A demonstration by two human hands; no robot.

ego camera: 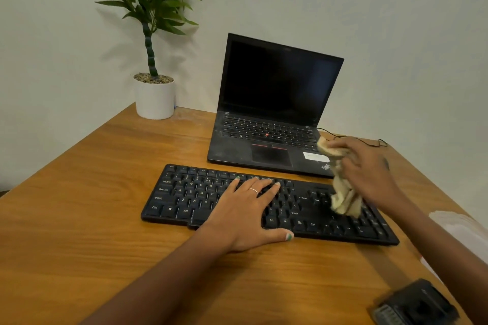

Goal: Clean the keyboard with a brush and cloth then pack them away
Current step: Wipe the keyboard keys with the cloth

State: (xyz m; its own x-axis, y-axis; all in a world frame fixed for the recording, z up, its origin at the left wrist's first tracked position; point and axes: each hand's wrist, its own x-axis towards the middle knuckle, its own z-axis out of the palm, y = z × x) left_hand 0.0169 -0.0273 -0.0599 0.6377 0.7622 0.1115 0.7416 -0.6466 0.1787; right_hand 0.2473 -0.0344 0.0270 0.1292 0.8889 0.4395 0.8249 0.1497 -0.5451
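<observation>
A black keyboard (184, 192) lies across the middle of the wooden table (92, 206). My left hand (250, 208) rests flat on its middle keys, fingers spread and straight. My right hand (369, 174) hovers over the keyboard's right end and grips a crumpled beige cloth (343, 198), which hangs down and touches the keys there. I cannot pick out a brush for certain.
An open black laptop (269, 113) with a dark screen stands just behind the keyboard. A potted plant (154, 97) sits at the table's far left corner. A thin black cable (369, 141) trails behind my right hand. A dark blurred object (414, 306) lies at the near right edge.
</observation>
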